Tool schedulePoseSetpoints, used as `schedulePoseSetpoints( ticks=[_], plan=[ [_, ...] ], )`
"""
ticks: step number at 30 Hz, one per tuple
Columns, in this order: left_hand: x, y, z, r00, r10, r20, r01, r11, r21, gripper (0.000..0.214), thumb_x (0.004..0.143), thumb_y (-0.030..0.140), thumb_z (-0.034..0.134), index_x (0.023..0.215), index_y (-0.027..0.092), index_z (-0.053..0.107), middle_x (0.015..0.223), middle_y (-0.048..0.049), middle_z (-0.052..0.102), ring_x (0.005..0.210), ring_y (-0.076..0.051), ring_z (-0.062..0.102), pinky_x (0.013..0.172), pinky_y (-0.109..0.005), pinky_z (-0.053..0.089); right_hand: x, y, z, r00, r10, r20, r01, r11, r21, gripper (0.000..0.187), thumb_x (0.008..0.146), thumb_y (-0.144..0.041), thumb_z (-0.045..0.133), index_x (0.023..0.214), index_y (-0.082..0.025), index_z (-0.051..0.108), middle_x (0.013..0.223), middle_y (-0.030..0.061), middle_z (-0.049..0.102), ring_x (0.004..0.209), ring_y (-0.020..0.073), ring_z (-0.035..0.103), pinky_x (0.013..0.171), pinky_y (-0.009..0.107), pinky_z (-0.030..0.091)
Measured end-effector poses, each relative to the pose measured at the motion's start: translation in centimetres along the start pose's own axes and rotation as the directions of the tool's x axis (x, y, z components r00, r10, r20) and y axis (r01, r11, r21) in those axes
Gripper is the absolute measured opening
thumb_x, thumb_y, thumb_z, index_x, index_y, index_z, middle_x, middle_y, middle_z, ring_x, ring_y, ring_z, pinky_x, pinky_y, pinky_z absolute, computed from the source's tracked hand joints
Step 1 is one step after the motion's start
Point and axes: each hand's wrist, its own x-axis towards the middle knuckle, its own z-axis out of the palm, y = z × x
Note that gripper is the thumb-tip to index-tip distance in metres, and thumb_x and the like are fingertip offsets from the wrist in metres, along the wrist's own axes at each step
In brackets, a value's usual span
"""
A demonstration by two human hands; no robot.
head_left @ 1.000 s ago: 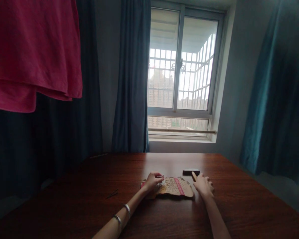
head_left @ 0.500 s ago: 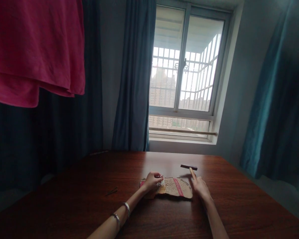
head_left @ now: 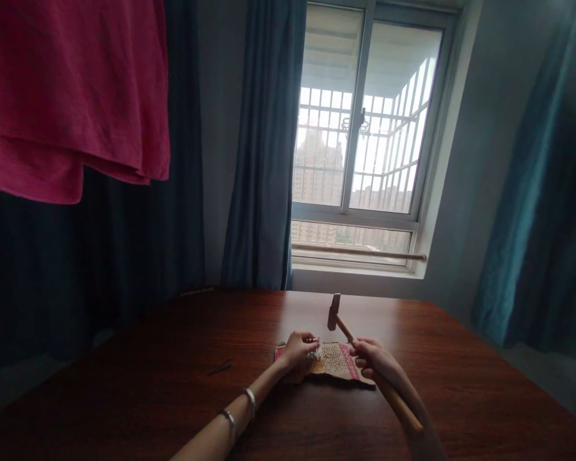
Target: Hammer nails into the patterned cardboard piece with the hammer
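Note:
My right hand (head_left: 374,358) is closed round the wooden handle of a hammer (head_left: 344,327). The hammer's head is raised above the far side of a piece of cardboard, and the handle's end sticks out back along my forearm. On the cardboard (head_left: 333,367), dotted with many small dark holes and crossed by a pink strip, rests my left hand (head_left: 300,349). Its fingers pinch a small, thin metal tool (head_left: 313,340) over the cardboard's left part; its exact kind is too small to tell. White bits lie close to those fingertips.
Thin dark pieces (head_left: 219,367) lie on the brown wooden table (head_left: 173,397), left of the cardboard. A pink cloth (head_left: 72,96) hangs at upper left. Blue curtains (head_left: 264,147) and a barred window (head_left: 355,128) stand behind the table.
My right hand has lifted the hammer and swung its head leftward, from beyond the cardboard's right end to above it. My left hand keeps its pinch. The view has shifted slightly.

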Motion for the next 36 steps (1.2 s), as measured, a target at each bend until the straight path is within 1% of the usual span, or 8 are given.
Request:
schedulePoseSetpoints(
  ticks=[4,7,11,15,21,26,32,36],
  plan=[
    [-0.1,0.3,0.0,0.999,-0.034,0.017,0.034,0.999,0.003,0.026,0.064,0.034,0.062,0.074,0.012,0.069,0.073,-0.0052,0.069,0.072,-0.018,0.06,0.063,-0.023,0.042,-1.6,0.3,1.8,0.997,-0.067,0.044,0.068,0.997,-0.024,0.027,0.066,-0.039,0.063,0.073,-0.017,0.048,0.063,-0.0055,0.046,0.035,0.0,0.033,0.029,0.013,0.016],
    [-0.1,0.2,0.0,0.999,-0.034,0.024,0.034,0.999,-0.005,0.027,0.064,0.035,0.061,0.075,0.012,0.069,0.074,-0.0049,0.069,0.074,-0.018,0.061,0.063,-0.023,0.042,-2.2,0.2,2.1,0.993,-0.091,0.075,0.093,0.995,-0.025,0.03,0.067,-0.043,0.062,0.074,-0.017,0.047,0.065,-0.006,0.044,0.035,-0.0008,0.031,0.028,0.013,0.016],
    [-0.1,-0.1,0.0,1.0,-0.024,0.012,0.024,1.0,0.007,0.028,0.064,0.035,0.061,0.077,0.012,0.069,0.076,-0.0049,0.069,0.074,-0.017,0.06,0.064,-0.022,0.042,-2.5,0.1,2.3,0.991,-0.06,0.12,0.066,0.997,-0.044,0.031,0.067,-0.044,0.062,0.075,-0.018,0.048,0.066,-0.0059,0.044,0.035,-0.0011,0.03,0.027,0.013,0.017],
    [0.0,-0.3,0.1,1.0,-0.013,0.013,0.013,1.0,0.003,0.026,0.064,0.034,0.061,0.075,0.012,0.069,0.075,-0.0042,0.068,0.073,-0.017,0.06,0.064,-0.022,0.042,-2.9,0.3,2.9,0.993,-0.056,0.104,0.065,0.993,-0.094,0.03,0.07,-0.045,0.059,0.077,-0.018,0.049,0.068,-0.0053,0.045,0.034,-0.0005,0.033,0.027,0.013,0.018],
    [0.1,-0.4,0.3,1.0,-0.018,0.007,0.017,1.0,0.018,0.024,0.065,0.033,0.059,0.073,0.013,0.068,0.072,-0.0032,0.067,0.072,-0.017,0.06,0.063,-0.022,0.042,-3.3,0.3,3.3,0.99,-0.073,0.122,0.091,0.984,-0.151,0.03,0.071,-0.045,0.057,0.079,-0.018,0.049,0.069,-0.0049,0.046,0.034,0.0004,0.034,0.026,0.014,0.019],
    [0.2,-0.6,0.3,1.0,0.009,0.019,-0.009,1.0,0.012,0.022,0.066,0.031,0.058,0.073,0.013,0.068,0.072,-0.0025,0.067,0.073,-0.016,0.06,0.064,-0.021,0.042,-3.6,0.1,3.6,0.991,-0.077,0.112,0.092,0.986,-0.141,0.031,0.07,-0.046,0.057,0.082,-0.018,0.049,0.069,-0.0054,0.045,0.033,-0.0002,0.031,0.027,0.015,0.017],
    [0.0,-0.2,0.2,1.0,0.009,0.016,-0.01,0.998,0.06,0.022,0.067,0.032,0.058,0.072,0.014,0.068,0.073,-0.0028,0.067,0.072,-0.016,0.06,0.064,-0.021,0.042,-3.5,0.5,3.5,0.994,-0.076,0.08,0.09,0.979,-0.18,0.033,0.067,-0.049,0.057,0.077,-0.018,0.048,0.068,-0.0043,0.047,0.033,0.0013,0.034,0.027,0.016,0.02],
    [-0.1,0.0,0.1,1.0,0.017,0.01,-0.018,0.996,0.085,0.023,0.067,0.033,0.057,0.073,0.013,0.068,0.073,-0.0029,0.067,0.072,-0.016,0.059,0.064,-0.021,0.041,-3.4,0.5,3.6,0.993,-0.09,0.082,0.103,0.978,-0.18,0.034,0.066,-0.05,0.057,0.075,-0.018,0.048,0.068,-0.0045,0.048,0.034,0.0013,0.034,0.027,0.016,0.021]
  ],
)
